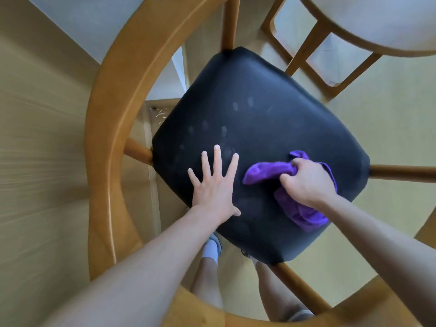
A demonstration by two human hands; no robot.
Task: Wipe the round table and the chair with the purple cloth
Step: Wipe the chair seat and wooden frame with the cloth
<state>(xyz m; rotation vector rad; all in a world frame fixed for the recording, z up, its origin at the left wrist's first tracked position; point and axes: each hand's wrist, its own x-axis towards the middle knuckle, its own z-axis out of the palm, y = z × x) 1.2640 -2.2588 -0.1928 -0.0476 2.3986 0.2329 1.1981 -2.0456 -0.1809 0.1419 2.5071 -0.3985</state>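
The chair's curved wooden backrest (106, 128) swept down the left side, ringing the black padded seat (259, 114). On the seat's near left part the left hand (213, 185) lay flat with its fingers spread straight, pressing down, probably to steady the chair. Faint fingertip smudges showed on the upholstery beyond it. Just to its right, the right hand (306, 182) had its fingers curled around the bunched purple cloth (266, 172), which rested on the seat's near right part. The step in hand appeared to be wiping the seat. The next move likely called for sweeping the cloth across the smudges. At the upper right stood the round table's edge (368, 41).
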